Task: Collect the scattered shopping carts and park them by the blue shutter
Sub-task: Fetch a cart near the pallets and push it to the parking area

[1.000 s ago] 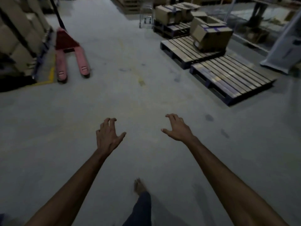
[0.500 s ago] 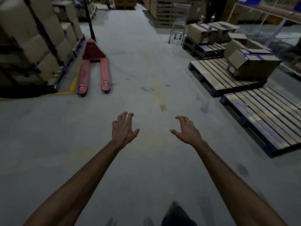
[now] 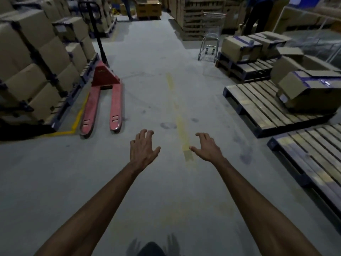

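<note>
A metal shopping cart (image 3: 210, 41) stands far ahead on the grey floor, to the right of the aisle and beside a pallet of boxes. Both my arms reach forward over the bare floor. My left hand (image 3: 143, 147) hangs in the air with its fingers loosely curled and spread, holding nothing. My right hand (image 3: 207, 147) is held the same way, empty, about a hand's width to the right. Both hands are several metres short of the cart. No blue shutter is in view.
A red pallet jack (image 3: 103, 100) lies at the left, next to racks of cardboard boxes (image 3: 33, 58). Wooden pallets (image 3: 258, 106) with boxes (image 3: 310, 91) line the right. A person (image 3: 258, 13) stands at the far right, another (image 3: 127, 6) at the aisle's end.
The view has advanced up the aisle and lifted. The cart, pallet jack and pallets have come closer. Both hands stay raised and empty in the same pose.
</note>
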`<state>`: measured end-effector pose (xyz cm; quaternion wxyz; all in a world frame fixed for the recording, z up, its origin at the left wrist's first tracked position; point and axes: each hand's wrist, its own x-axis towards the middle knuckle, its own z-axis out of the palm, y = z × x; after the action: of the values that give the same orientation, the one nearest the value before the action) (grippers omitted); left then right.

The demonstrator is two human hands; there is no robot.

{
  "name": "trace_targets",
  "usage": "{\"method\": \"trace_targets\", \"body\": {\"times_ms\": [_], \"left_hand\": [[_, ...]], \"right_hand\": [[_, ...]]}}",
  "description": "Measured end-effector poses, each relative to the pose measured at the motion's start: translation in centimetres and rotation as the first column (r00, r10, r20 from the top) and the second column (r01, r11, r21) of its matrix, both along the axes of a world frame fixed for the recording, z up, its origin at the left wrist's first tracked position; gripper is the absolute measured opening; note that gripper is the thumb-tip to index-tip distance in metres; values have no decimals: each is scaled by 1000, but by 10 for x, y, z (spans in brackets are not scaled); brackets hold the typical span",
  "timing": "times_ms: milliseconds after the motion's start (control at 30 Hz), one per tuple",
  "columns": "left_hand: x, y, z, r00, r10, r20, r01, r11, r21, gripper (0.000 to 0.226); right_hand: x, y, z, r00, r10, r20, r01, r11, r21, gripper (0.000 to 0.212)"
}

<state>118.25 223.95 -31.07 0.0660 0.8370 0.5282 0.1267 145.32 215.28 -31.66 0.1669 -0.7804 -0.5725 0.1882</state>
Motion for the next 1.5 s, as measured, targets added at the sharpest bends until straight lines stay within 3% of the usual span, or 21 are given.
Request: {"method": "trace_targets", "body": {"times_ms": [300,533,667,833,1133,1500], "left_hand": [[129,280,-17,999,3,33,-3,1000,-2,62],[241,523,1,998,-51,47,52,998,-22,61],[312,645,10,994,-95,44,96,995,-21,61],[400,793,-3,981,-189,-36,191,981,43,60],[559,1065,7,974,-180,-140,189,981,53,68],[752,1382,2,972,-209,-110,213,977,19,80]], "right_hand": [[128,276,-1,998,35,46,-36,999,30,67],[239,480,8,996,-4,94,14,995,-99,70],[300,584,15,993,-116,-9,116,993,-3,69],[383,721,-10,985,-166,-37,165,986,-26,70],[549,1002,-8,999,-12,32,15,995,-102,75],[727,1344,6,994,-26,111,26,1000,0,72]]}}
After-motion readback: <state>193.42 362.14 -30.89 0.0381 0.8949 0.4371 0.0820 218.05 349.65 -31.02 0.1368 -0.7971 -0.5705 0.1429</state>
